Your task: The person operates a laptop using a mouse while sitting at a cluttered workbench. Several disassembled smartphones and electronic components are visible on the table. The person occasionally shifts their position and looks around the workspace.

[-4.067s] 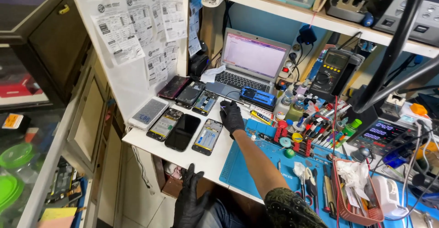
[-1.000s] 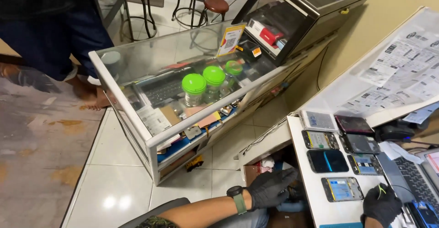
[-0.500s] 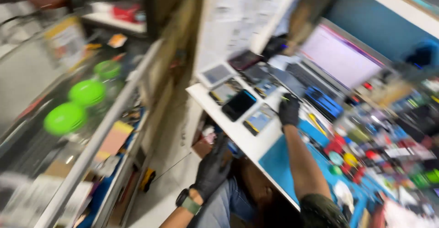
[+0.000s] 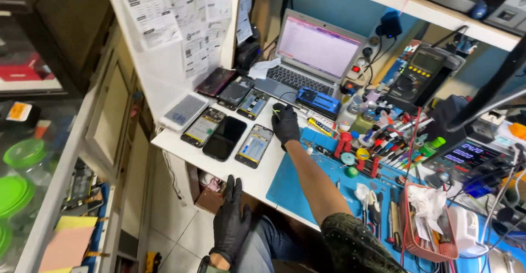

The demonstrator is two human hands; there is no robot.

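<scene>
Right hand (image 4: 285, 124) rests fingers curled on the bench beside the blue phone (image 4: 318, 101), left hand (image 4: 230, 222) spread below the edge; best to lift the phone by its edges.

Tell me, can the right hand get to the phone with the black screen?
Probably yes. The right hand rests on the white table close to the black phone, with only an opened phone lying flat between them, and nothing tall blocks it.
</scene>
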